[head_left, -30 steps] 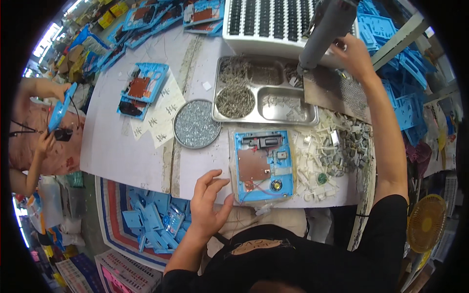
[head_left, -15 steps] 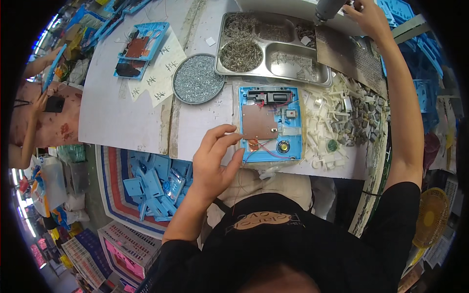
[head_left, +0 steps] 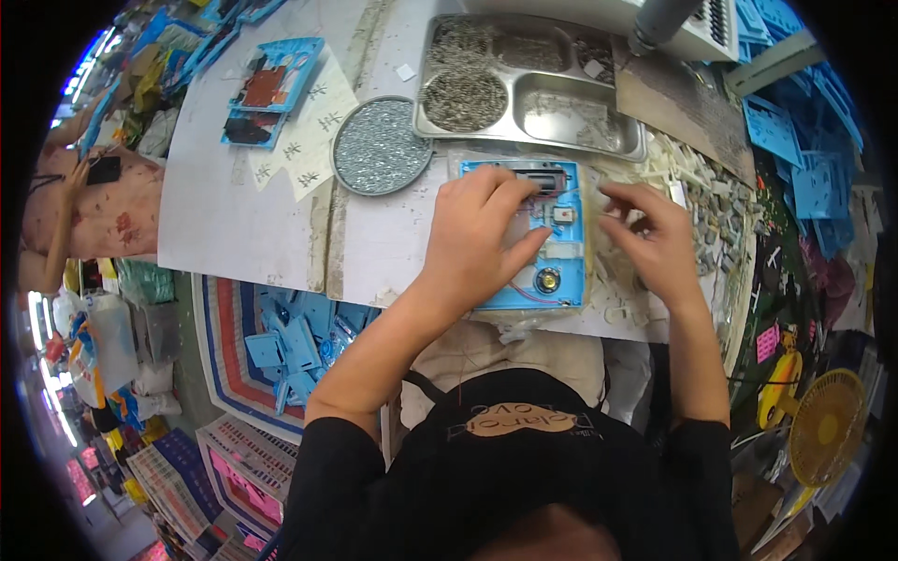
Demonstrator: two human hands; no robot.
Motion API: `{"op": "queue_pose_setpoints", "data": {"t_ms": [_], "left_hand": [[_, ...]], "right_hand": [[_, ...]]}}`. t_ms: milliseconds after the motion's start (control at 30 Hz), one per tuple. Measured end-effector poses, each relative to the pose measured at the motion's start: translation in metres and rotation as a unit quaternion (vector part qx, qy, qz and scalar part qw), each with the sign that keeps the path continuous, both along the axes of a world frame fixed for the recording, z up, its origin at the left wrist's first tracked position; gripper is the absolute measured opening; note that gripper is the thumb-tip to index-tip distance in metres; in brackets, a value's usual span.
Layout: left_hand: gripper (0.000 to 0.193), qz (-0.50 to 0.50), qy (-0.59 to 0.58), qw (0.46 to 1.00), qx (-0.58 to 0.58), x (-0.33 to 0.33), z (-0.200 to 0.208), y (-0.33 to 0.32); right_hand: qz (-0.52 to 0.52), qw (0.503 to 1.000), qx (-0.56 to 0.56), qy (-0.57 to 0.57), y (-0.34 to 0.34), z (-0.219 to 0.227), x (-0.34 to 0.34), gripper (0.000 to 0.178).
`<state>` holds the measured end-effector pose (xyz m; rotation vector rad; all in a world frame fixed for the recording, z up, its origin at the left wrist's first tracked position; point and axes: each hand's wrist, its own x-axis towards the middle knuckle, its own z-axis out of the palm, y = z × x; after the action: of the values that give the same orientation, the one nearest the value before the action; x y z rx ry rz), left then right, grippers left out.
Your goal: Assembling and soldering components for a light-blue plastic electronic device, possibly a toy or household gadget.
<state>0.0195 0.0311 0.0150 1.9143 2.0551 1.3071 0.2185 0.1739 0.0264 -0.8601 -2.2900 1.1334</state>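
Observation:
A blue plastic casing lies open on the table in front of me, with wires, a black part and a small round speaker inside. My left hand spreads over the casing's left half, thumb and fingers apart, covering most of the brown circuit board. Just off the casing's right edge, my right hand is half curled above white plastic bits, its thumb and forefinger apart. No held item shows in either hand. A grey cylindrical power tool hangs at the top right.
Beyond the casing stands a steel compartment tray with small metal parts. Left of it is a round dish of screws; another blue casing lies farther left. Small parts heap at the right. A striped bag holds blue pieces.
My right hand has left the power tool at the top right and come down beside the casing. My left hand has moved right and forward, over the circuit board.

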Motion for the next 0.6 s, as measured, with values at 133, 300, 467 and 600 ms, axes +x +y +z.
{"op": "queue_pose_setpoints", "data": {"t_ms": [133, 300, 467, 600], "left_hand": [[0.03, -0.018, 0.037, 0.999, -0.007, 0.001, -0.013, 0.029], [0.015, -0.031, -0.014, 0.999, 0.016, -0.006, -0.021, 0.024], [0.014, 0.025, -0.081, 0.996, 0.024, -0.012, -0.027, -0.001], [0.014, 0.086, -0.1, 0.991, 0.018, -0.019, -0.036, -0.013]], "right_hand": [[0.025, 0.999, -0.024, 0.038, -0.005, -0.009, -0.024, 0.019], [0.049, 0.998, -0.001, 0.046, -0.005, -0.012, -0.028, 0.013], [0.055, 0.997, 0.037, 0.046, -0.01, -0.016, -0.027, 0.01], [0.041, 0.997, 0.036, 0.056, -0.01, -0.017, -0.027, 0.011]]}}
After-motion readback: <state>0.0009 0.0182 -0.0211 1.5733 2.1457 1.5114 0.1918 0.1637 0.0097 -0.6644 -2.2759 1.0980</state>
